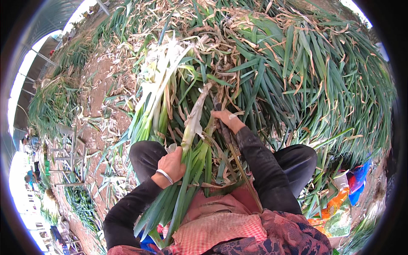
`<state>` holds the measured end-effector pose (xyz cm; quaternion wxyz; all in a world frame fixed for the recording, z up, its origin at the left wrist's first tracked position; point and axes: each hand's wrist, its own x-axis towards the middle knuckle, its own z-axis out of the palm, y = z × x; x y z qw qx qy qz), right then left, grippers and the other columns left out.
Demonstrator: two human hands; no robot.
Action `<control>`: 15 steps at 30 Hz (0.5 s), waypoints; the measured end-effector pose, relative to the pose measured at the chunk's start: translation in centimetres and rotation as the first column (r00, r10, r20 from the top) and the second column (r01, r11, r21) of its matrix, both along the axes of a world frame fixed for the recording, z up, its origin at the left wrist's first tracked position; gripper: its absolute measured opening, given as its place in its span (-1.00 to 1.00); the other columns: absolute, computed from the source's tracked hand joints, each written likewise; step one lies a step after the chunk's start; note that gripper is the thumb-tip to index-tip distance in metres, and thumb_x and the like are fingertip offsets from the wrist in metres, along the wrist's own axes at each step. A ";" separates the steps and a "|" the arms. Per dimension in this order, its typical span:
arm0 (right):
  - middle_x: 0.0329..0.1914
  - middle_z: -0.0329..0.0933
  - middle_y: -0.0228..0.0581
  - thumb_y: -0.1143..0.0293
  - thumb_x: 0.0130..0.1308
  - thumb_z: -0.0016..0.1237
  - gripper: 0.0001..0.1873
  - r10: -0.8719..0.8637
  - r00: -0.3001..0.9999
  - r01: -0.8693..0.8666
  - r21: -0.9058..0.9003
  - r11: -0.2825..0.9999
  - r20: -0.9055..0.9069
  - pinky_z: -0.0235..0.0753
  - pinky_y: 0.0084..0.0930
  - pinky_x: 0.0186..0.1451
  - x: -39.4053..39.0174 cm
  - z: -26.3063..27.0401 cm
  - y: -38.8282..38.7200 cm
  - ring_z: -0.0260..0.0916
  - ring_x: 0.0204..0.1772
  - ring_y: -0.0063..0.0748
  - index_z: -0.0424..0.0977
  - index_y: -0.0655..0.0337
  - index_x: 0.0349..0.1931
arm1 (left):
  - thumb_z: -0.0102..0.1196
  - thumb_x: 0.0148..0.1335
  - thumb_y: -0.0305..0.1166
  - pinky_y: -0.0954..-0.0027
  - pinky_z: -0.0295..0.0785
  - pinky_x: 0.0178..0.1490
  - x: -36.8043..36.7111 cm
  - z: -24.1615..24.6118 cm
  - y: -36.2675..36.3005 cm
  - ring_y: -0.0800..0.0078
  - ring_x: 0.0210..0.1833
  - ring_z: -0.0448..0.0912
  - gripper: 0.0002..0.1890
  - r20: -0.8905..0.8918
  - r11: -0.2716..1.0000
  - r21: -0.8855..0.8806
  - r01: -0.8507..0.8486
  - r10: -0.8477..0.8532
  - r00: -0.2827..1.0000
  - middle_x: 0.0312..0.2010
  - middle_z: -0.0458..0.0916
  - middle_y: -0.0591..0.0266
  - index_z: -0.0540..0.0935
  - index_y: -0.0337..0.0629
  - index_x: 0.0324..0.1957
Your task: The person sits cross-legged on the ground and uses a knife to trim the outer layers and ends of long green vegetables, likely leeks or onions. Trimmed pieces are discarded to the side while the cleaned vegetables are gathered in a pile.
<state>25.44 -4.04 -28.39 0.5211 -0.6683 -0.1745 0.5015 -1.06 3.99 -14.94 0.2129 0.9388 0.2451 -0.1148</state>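
Note:
My left hand (171, 165), with a metal bangle at the wrist, grips a large green onion (190, 132) by the lower part of its green leaves. The onion's white shank, in loose papery skin, points away from me, and its leaves hang over my lap. My right hand (229, 119) is closed around a dark rod-like tool (225, 131) just right of the shank. A thin tan hose or stick (244, 178) runs from it to my waist. A second green onion (208, 127) with dry outer skin lies between the hands. Pale, stripped green onions (159, 92) lie ahead on the left.
A large heap of unpeeled green onions (318, 70) fills the front and right. Dry husks litter the soil floor (98, 79) at left, near a metal rack (71, 159). A printed plastic bag (334, 210) lies by my right knee. A person (31, 177) is far left.

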 end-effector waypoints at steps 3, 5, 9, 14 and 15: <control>-0.70 0.35 -0.32 0.08 0.16 -0.05 -0.64 -0.052 0.971 0.027 -0.109 0.994 -0.234 0.33 -0.44 -0.63 1.3 3.7 1.7 0.27 -0.71 -0.41 0.32 0.20 -0.58 | -0.05 -0.17 -0.47 -0.08 0.27 -0.30 -0.5 -0.1 -0.3 -0.25 -0.37 0.42 -0.66 0.046 0.999 -0.031 -0.034 0.035 0.998 -0.55 0.44 -0.24 0.22 -0.26 -0.28; -0.72 0.35 -0.28 0.08 0.17 -0.06 -0.61 -0.060 0.973 0.050 -0.054 0.997 -0.223 0.31 -0.41 -0.66 2.3 2.1 1.5 0.27 -0.74 -0.39 0.33 0.24 -0.60 | -0.05 -0.17 -0.48 -0.08 0.26 -0.29 -0.2 -0.5 -0.1 -0.25 -0.35 0.41 -0.66 0.105 0.997 -0.073 -0.012 0.019 0.994 -0.54 0.43 -0.24 0.21 -0.26 -0.28; -0.67 0.40 -0.28 0.05 0.14 -0.05 -0.59 0.120 0.983 -0.124 -0.026 0.992 -0.137 0.32 -0.49 -0.54 -3.1 3.9 -1.8 0.33 -0.62 -0.44 0.44 0.31 -0.50 | -0.04 -0.17 -0.49 -0.07 0.25 -0.28 -0.5 0.3 1.2 -0.25 -0.33 0.40 -0.66 0.117 0.997 -0.072 -0.034 0.042 0.992 -0.52 0.42 -0.25 0.21 -0.27 -0.28; -0.50 0.45 -0.22 0.02 0.02 0.05 -0.52 0.074 0.997 -0.074 0.065 0.995 -0.006 0.34 -0.48 -0.32 -6.3 4.5 -2.7 0.35 -0.42 -0.40 0.48 0.38 -0.40 | -0.04 -0.16 -0.48 -0.07 0.25 -0.27 -1.5 0.2 1.6 -0.26 -0.32 0.40 -0.66 0.120 0.996 -0.093 -0.014 0.025 0.992 -0.52 0.41 -0.26 0.21 -0.28 -0.28; -0.47 0.47 -0.20 0.03 0.03 0.05 -0.52 0.058 0.998 -0.058 0.014 0.998 -0.013 0.35 -0.44 -0.29 -5.1 3.6 -1.7 0.37 -0.38 -0.37 0.48 0.40 -0.40 | -0.04 -0.15 -0.47 -0.07 0.25 -0.27 -1.8 0.3 1.5 -0.27 -0.32 0.40 -0.66 0.120 0.995 -0.100 -0.008 0.020 0.993 -0.52 0.41 -0.27 0.21 -0.28 -0.28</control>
